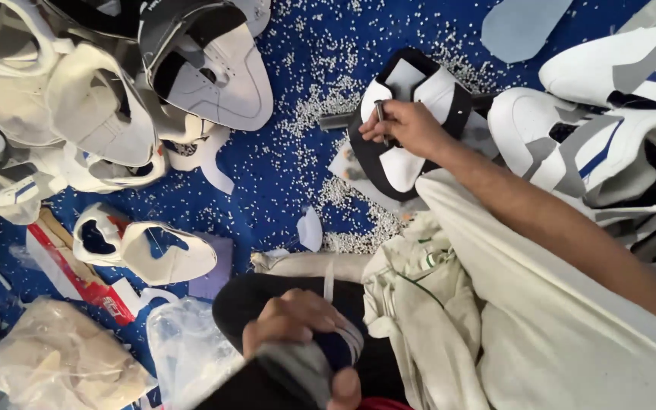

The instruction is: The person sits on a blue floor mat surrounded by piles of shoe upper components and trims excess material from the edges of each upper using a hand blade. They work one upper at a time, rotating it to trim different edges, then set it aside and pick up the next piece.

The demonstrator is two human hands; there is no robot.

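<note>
Reaching toward the upper middle of the frame, your right hand (pixel 408 125) is pinching a thin metal tool (pixel 380 118) between its fingers, the tip resting on a black-and-white shoe upper (pixel 411 156) lying on the blue floor (pixel 282 175). White pellets (pixel 328 83) are lying scattered around that upper. At the bottom centre, your left hand (pixel 298 326) is closing its fingers around a grey and navy shoe piece (pixel 328 353) over a black sole (pixel 237 300). More white shoe uppers (pixel 100 106) are piling up at the upper left, and finished white shoes (pixel 616 99) are lying at the upper right.
</note>
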